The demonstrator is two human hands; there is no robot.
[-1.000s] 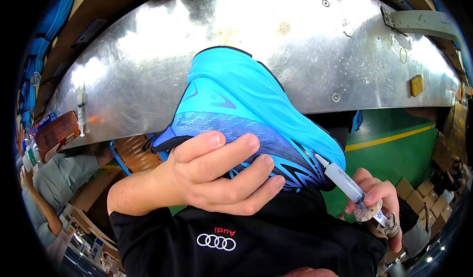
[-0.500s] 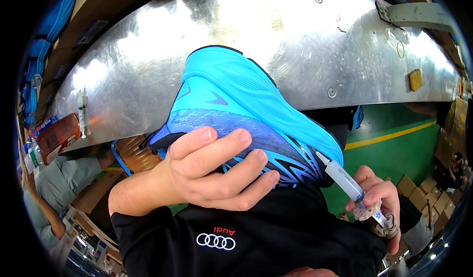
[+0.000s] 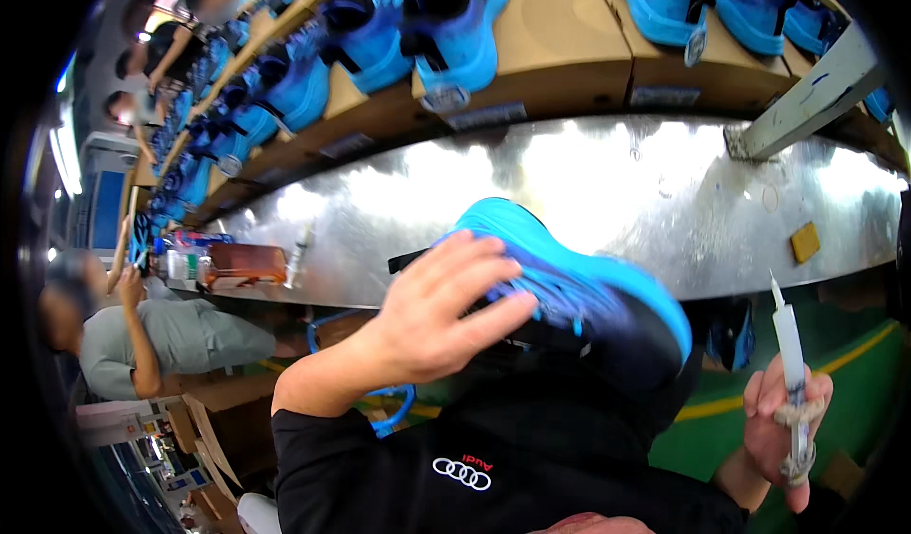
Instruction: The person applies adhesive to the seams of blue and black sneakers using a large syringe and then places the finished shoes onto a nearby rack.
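- Left hand [image 3: 451, 311]: fingers curled over the running shoe [image 3: 617, 292], holding its left half; clearly the nearer hand.
- Right hand [image 3: 780, 425]: gripping the syringe [image 3: 789, 349], nozzle up, well apart right of shoe.
- Shoe axis: slants down left to right, right end toward right hand. Blurred.
- Steel workbench [image 3: 617, 192]: just beyond shoe; yellow block [image 3: 805, 243] right of it, amber bottle [image 3: 249, 262] left.
- Farther beyond shoe: boxes [image 3: 560, 45] bearing more running shoes [image 3: 455, 36].
- Far left of shoe: co-worker's grey clothing [image 3: 180, 339].
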